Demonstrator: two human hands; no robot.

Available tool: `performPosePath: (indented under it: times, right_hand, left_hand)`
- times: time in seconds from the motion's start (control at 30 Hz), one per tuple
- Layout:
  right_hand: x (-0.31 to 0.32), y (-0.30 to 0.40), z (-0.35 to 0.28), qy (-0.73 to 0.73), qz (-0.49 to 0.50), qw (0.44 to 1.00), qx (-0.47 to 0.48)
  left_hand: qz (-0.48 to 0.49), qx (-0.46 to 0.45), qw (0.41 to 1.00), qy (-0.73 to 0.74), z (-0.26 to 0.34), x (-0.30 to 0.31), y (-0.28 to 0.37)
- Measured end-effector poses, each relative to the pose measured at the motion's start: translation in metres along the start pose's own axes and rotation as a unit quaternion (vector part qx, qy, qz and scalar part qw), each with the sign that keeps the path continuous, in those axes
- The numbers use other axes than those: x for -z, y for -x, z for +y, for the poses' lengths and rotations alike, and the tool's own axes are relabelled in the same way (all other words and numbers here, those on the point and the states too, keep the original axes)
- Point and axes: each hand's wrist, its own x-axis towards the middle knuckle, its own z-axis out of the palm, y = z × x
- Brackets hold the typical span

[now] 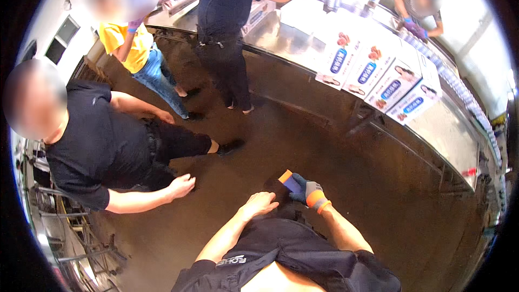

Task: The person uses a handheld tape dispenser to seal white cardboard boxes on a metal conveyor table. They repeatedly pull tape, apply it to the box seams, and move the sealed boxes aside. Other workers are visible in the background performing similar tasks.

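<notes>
My right hand [306,193], in a grey and dark glove with an orange cuff, grips a small flat blue-purple object with an orange end [288,179]. The kind of object is not clear. Close by on the left is my bare left hand [258,203], its fingers loosely bent, with nothing visible in it. Both hands are in front of my dark shirt, above the brown floor [267,146].
A long metal table [446,134] curves along the right, bearing printed cartons [377,69]. Behind them runs a line of cans [458,83]. A person in black [105,138] stands at left; several others are near the table. Metal frames [73,227] stand at lower left.
</notes>
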Motion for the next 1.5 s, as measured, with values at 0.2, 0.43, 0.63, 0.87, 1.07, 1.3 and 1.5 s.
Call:
performPosePath:
  times: [0.2, 0.43, 0.63, 0.87, 1.07, 1.3, 1.5]
  right_hand:
    - [-0.027, 0.043, -0.020, 0.043, -0.027, 0.999, -0.018]
    - [-0.133, 0.078, -0.074, 0.031, 0.021, 0.998, 0.051]
    - [-0.257, 0.078, -0.143, 0.095, -0.037, 0.991, 0.082]
    - [-0.349, 0.105, -0.259, 0.119, -0.053, 0.981, 0.145]
    - [-0.337, 0.130, -0.304, 0.117, -0.089, 0.976, 0.159]
    - [-0.333, 0.108, -0.285, 0.091, -0.094, 0.980, 0.152]
    - [-0.331, 0.105, -0.305, 0.142, -0.101, 0.976, 0.127]
  left_hand:
    - [-0.031, 0.020, 0.999, -0.003, -0.015, -0.023, 0.048]
    - [0.020, -0.001, 1.000, 0.007, -0.080, -0.049, 0.140]
    - [0.032, 0.084, 0.996, 0.017, -0.184, -0.090, 0.269]
    - [0.078, 0.148, 0.975, 0.145, -0.313, -0.193, 0.399]
    - [-0.127, 0.281, 0.911, 0.273, -0.354, -0.269, 0.403]
    - [-0.047, 0.305, 0.916, 0.256, -0.347, -0.230, 0.396]
    - [0.007, 0.258, 0.954, 0.154, -0.355, -0.225, 0.388]
